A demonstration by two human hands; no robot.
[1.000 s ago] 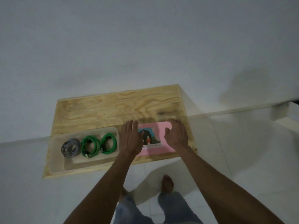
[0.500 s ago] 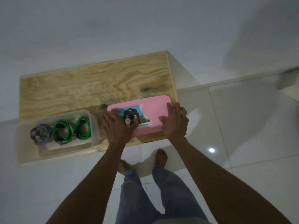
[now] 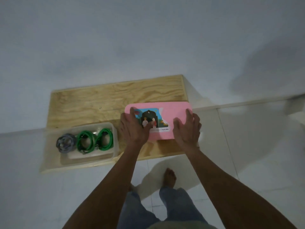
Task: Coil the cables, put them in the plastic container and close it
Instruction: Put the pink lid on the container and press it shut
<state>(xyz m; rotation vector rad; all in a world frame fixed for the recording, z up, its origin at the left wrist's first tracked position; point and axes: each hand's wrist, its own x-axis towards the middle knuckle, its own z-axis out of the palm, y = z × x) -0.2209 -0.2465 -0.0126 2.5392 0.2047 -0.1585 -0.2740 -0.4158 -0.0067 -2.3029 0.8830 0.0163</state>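
Taking the pink lid as my landmark, I read the desk from its left end. Well to the left of the lid sits the clear plastic container, open at the top, at the near edge of the desk. Inside it lie three coils side by side: a grey cable farthest from the lid, then two green cables and nearer to it. They look wound tight enough to lie flat below the rim, which I judge is why they are laid in a row, not stacked: nothing should foul the lid when it comes down.

The lid itself lies flat on the desk, picture side up, just right of the container and not on it. My left hand rests on its left end, fingers spread over the printed label with the thumb along the near edge. My right hand covers its right end, fingers loosely spread and bent over the far corner. Whether the fingertips have hooked under the edges I cannot tell; both hands seem to be pressing or framing it, not yet lifting it.

I take a hand at each end as the way to keep a wide, thin lid level. Coiling and loading look done; closing remains. The next move, I judge, is to lift the lid, carry it leftward and square it over the rim.
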